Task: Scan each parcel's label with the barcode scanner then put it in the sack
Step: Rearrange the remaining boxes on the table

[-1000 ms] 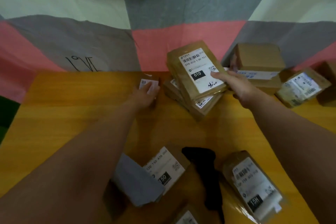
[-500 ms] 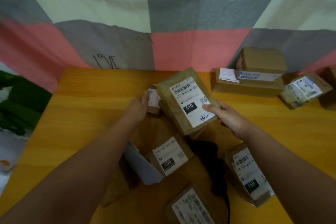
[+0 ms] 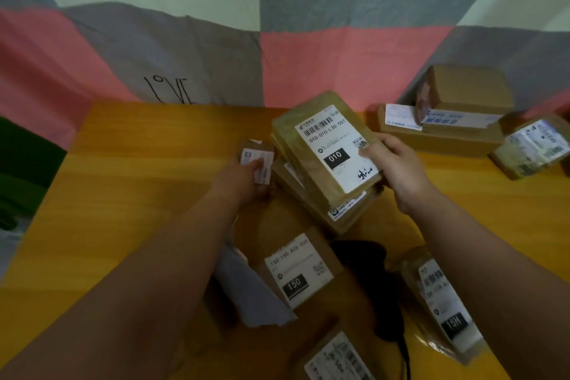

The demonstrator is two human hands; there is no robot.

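Note:
My right hand [image 3: 398,168] grips the right edge of a brown parcel [image 3: 311,157] whose white label reads 010; it lies tilted on a stack of flat parcels [image 3: 345,213]. My left hand [image 3: 243,176] holds a small parcel [image 3: 259,160] with a white label, just left of that stack. The black barcode scanner [image 3: 370,271] lies on the table between a parcel labelled 150 [image 3: 297,270] and a parcel labelled 15H [image 3: 441,302]. Another labelled parcel [image 3: 336,358] sits at the bottom edge.
The orange table [image 3: 138,194] backs onto a pink, grey and white cloth [image 3: 324,62]. Stacked boxes [image 3: 456,114] and a wrapped parcel [image 3: 533,148] stand at the back right. A grey flat packet [image 3: 249,293] lies under my left forearm. Something green [image 3: 18,176] is off the table's left.
The view has shifted and drawn closer. My right hand now grips the 010 parcel's right edge more fully; the left hand still holds the small parcel beside the stack.

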